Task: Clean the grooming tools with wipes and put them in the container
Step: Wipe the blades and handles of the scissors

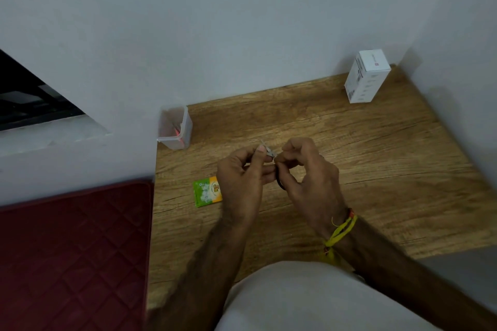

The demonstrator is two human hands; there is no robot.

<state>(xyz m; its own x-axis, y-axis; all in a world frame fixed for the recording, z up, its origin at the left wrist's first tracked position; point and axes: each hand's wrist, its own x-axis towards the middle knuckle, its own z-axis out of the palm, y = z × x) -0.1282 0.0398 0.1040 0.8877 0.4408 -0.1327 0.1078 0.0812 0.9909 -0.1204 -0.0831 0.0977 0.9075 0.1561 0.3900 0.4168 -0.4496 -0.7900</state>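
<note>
Tool: small metal grooming tool [267,152], pinched between both hands above the desk [376,158]; long axis runs up-left toward the container [176,129].
Left hand [242,177]: fingers curled, thumb on the tool.
Right hand [309,172]: fingers curled on the tool's near end and a dark loop.
Nearer the container: left hand.
Wipe packet [207,192]: flat, beside the left hand.
Room: white box [367,76] in the far corner; red mat [72,250] left.
</note>
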